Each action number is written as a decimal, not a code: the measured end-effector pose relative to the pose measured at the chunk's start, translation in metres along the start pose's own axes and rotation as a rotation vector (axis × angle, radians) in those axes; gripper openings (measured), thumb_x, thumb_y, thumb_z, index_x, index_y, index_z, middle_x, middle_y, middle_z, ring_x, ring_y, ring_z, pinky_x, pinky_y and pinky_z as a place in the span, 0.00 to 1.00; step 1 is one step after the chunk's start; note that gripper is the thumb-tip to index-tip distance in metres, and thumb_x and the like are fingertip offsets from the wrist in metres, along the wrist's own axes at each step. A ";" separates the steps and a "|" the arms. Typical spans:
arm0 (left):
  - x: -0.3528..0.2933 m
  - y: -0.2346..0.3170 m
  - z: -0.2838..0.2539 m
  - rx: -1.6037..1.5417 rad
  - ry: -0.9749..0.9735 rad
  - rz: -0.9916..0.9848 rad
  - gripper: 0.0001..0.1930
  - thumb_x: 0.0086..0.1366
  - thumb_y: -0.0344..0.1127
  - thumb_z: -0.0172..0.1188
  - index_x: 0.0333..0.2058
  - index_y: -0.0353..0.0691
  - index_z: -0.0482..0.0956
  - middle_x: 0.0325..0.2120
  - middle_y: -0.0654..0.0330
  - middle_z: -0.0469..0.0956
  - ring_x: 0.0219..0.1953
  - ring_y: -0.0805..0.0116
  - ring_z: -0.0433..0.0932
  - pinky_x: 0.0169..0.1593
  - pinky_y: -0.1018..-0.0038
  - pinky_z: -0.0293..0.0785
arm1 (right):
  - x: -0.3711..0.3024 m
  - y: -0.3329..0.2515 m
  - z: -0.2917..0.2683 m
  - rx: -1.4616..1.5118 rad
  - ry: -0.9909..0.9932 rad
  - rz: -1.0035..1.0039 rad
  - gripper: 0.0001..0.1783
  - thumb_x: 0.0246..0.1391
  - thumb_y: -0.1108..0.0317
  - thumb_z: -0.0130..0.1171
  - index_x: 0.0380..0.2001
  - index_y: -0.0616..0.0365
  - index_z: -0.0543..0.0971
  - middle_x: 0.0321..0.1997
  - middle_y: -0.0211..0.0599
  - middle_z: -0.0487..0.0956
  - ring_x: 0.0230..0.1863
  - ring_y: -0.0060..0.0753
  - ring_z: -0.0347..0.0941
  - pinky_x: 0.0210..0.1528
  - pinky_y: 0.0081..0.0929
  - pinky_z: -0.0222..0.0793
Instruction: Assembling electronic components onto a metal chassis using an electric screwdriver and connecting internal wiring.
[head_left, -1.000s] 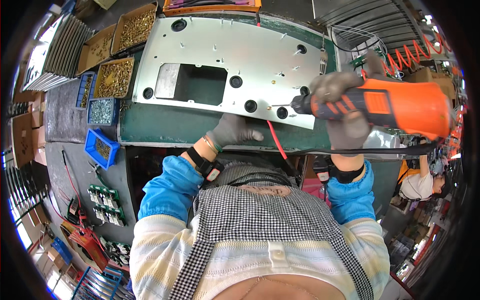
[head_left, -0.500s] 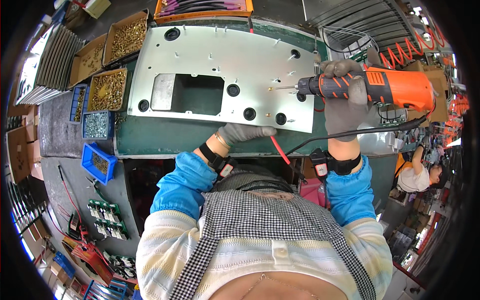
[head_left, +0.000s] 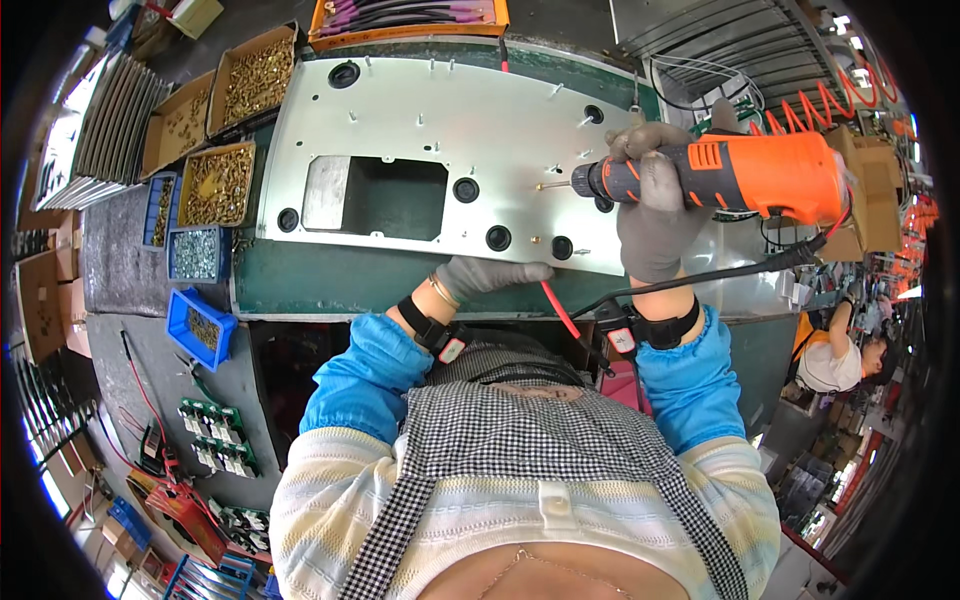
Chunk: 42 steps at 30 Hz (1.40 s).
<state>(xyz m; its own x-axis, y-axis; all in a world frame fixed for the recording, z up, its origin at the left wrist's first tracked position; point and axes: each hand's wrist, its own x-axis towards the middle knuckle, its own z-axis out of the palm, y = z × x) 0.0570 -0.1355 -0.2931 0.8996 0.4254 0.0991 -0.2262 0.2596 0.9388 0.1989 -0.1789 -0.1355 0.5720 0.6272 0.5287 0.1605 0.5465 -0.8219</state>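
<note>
Right hand (head_left: 657, 215) tight around driver (head_left: 780, 172), chuck (head_left: 590, 182) now nearer fitting (head_left: 541, 187); left hand (head_left: 482, 276), grip unclear

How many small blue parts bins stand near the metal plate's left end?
3: a bin of silvery parts, a narrow bin at its upper left, and a third bin below.

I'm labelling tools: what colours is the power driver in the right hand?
The power driver is orange and dark grey, clearest in the head view.
</note>
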 end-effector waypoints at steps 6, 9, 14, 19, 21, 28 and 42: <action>0.004 0.003 0.000 -0.024 -0.011 0.015 0.29 0.48 0.38 0.72 0.49 0.39 0.72 0.42 0.61 0.77 0.44 0.70 0.75 0.49 0.73 0.73 | 0.019 0.002 -0.007 -0.169 -0.174 0.187 0.42 0.42 0.84 0.56 0.61 0.58 0.51 0.29 0.37 0.75 0.30 0.29 0.73 0.32 0.27 0.72; 0.006 0.007 0.001 -0.105 -0.009 0.016 0.29 0.48 0.39 0.73 0.48 0.39 0.72 0.41 0.61 0.77 0.43 0.69 0.76 0.48 0.72 0.74 | 0.025 0.008 -0.017 0.122 -0.527 0.152 0.49 0.40 0.85 0.58 0.64 0.50 0.47 0.32 0.37 0.75 0.32 0.29 0.73 0.34 0.27 0.72; 0.009 0.006 0.003 -0.058 -0.020 0.060 0.29 0.48 0.40 0.72 0.48 0.40 0.72 0.43 0.60 0.77 0.46 0.67 0.75 0.50 0.70 0.74 | 0.025 0.010 -0.027 0.022 -0.408 0.360 0.16 0.43 0.77 0.61 0.37 0.59 0.70 0.29 0.34 0.74 0.31 0.26 0.70 0.36 0.28 0.68; 0.000 0.003 -0.006 0.167 -0.056 0.133 0.29 0.50 0.42 0.70 0.51 0.42 0.72 0.47 0.60 0.74 0.47 0.66 0.74 0.53 0.70 0.71 | 0.020 0.007 -0.017 -0.186 -0.125 0.585 0.09 0.46 0.72 0.60 0.30 0.58 0.72 0.27 0.29 0.70 0.31 0.26 0.69 0.38 0.26 0.69; -0.007 0.004 -0.006 0.311 -0.042 0.110 0.27 0.50 0.40 0.70 0.48 0.41 0.74 0.45 0.59 0.76 0.46 0.66 0.74 0.52 0.70 0.71 | 0.024 0.011 -0.014 0.130 -0.296 0.452 0.14 0.45 0.69 0.61 0.35 0.58 0.69 0.29 0.30 0.68 0.32 0.29 0.67 0.41 0.31 0.69; -0.011 0.011 -0.013 0.168 -0.102 0.182 0.23 0.49 0.40 0.71 0.43 0.39 0.77 0.39 0.56 0.79 0.44 0.62 0.75 0.50 0.67 0.71 | 0.022 0.014 -0.018 -0.117 -0.366 0.280 0.20 0.42 0.58 0.61 0.32 0.59 0.69 0.28 0.34 0.68 0.32 0.30 0.67 0.43 0.33 0.66; -0.191 0.181 -0.271 0.918 1.190 -0.720 0.22 0.52 0.45 0.64 0.41 0.36 0.79 0.37 0.52 0.80 0.39 0.58 0.79 0.44 0.68 0.74 | 0.013 0.020 -0.032 -0.104 -0.217 0.250 0.40 0.46 0.55 0.62 0.59 0.58 0.57 0.31 0.32 0.70 0.34 0.29 0.67 0.43 0.35 0.67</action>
<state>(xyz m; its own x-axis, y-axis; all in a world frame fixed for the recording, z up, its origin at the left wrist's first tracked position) -0.2570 0.0654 -0.2315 -0.1500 0.9431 -0.2966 0.7482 0.3044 0.5895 0.2354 -0.1780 -0.1519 0.4210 0.8441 0.3320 0.1249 0.3086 -0.9430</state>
